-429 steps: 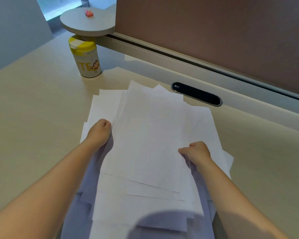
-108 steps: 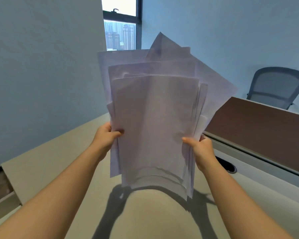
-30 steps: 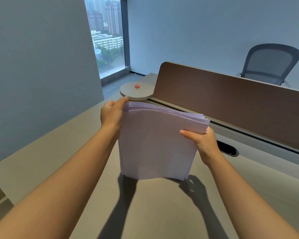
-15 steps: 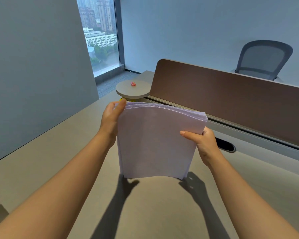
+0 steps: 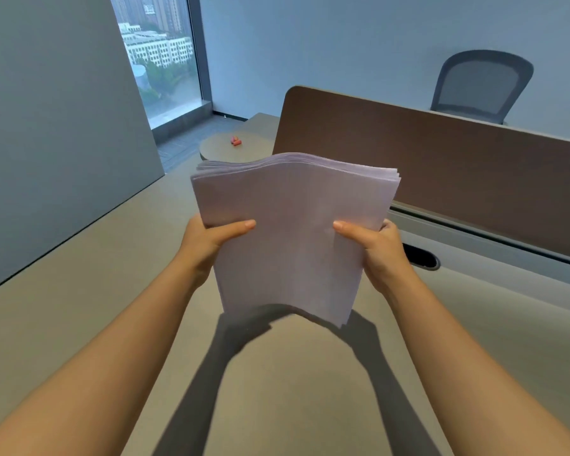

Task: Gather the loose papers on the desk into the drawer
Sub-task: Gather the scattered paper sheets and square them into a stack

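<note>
The stack of papers (image 5: 293,238) is held upright above the desk (image 5: 79,291), clear of the surface, with its shadow cast on the desktop directly beneath. The sheets are squared into one bundle; the upper edge curves slightly and the individual sheet edges are visible along the top. The left hand (image 5: 208,241) grasps the left edge of the stack, thumb pressed across the near face and the remaining digits hidden behind the paper. The right hand (image 5: 375,248) grasps the right edge in the same manner, thumb on the near face and the other digits behind. Both grips sit at about mid-height of the stack. On the far side of the desk stands a brown divider panel (image 5: 441,166), with an oval cable port (image 5: 420,256) set into the desktop just to the right of the right hand. A round shelf (image 5: 221,149) lies beyond the stack on the left, carrying a small red object (image 5: 236,140). An office chair (image 5: 481,85) is visible behind the divider at the far right. A window (image 5: 158,51) occupies the far left. The drawer is out of view.
</note>
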Action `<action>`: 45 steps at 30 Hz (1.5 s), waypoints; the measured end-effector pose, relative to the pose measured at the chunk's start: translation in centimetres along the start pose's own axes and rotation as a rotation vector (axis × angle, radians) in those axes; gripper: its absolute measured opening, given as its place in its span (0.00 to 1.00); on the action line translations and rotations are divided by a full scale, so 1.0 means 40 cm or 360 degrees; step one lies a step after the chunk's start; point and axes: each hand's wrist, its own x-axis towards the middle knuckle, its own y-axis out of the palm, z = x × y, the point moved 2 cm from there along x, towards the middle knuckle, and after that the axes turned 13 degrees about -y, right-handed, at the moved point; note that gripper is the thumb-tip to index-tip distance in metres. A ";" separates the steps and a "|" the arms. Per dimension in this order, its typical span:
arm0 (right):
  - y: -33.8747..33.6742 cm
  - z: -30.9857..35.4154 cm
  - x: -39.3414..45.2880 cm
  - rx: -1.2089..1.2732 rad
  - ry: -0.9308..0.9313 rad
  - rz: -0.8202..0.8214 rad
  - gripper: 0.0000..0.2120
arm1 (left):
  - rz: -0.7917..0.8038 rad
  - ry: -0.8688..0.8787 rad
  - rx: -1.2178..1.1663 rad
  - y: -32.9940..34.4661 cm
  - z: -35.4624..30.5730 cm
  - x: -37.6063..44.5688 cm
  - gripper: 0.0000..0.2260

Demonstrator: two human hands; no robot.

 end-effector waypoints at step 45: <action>-0.010 0.089 -0.073 -0.1604 -0.1142 0.0074 0.20 | 0.0142 -0.0260 0.0188 -0.023 0.025 -0.014 0.23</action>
